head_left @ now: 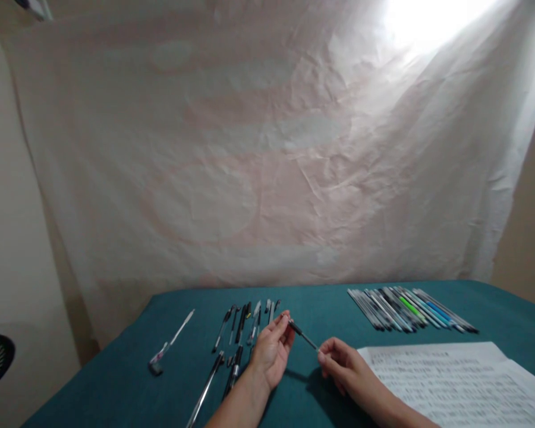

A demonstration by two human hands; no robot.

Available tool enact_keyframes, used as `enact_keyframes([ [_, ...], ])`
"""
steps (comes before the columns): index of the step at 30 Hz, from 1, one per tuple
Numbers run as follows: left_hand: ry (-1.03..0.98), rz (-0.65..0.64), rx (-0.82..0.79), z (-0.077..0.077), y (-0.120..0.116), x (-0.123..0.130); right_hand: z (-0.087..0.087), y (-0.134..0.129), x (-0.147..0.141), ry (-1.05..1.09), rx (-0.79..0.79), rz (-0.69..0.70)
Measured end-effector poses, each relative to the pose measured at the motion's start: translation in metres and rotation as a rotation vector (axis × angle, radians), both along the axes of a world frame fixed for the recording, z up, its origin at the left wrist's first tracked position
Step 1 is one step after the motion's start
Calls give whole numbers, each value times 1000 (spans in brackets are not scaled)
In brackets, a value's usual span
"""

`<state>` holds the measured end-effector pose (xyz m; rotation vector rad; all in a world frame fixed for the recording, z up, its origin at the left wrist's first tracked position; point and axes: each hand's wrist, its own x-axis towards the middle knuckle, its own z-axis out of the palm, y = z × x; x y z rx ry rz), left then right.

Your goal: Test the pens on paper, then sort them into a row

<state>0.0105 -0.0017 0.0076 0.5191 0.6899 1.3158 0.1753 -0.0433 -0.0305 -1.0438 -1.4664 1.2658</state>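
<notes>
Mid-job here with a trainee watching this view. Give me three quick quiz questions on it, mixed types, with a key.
1. True or false: the written sheet lies on the green-covered table, nearer the wearer than the row of pens at the right.
2. What spans the gap between the left hand and the right hand?
A) a ruler
B) a slim pen-like piece
C) a pair of scissors
3. Which two bright colours stand out in that row of pens?

Key: 1. True. 2. B. 3. Green and blue.
</notes>
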Motion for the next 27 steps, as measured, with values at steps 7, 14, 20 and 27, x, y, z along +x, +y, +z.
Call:
enact_keyframes([
  [7,10,-11,-15,0,1,0,-2,2,1,-9,-34,-17],
  [14,4,-1,-26,1,2,0,-3,2,1,-19,-21,4],
  [20,-7,11,-42,5,1,-1,-2,3,0,-21,-34,9],
  [27,-1,2,-37,3,2,0,0,0,1,-29,-38,9],
])
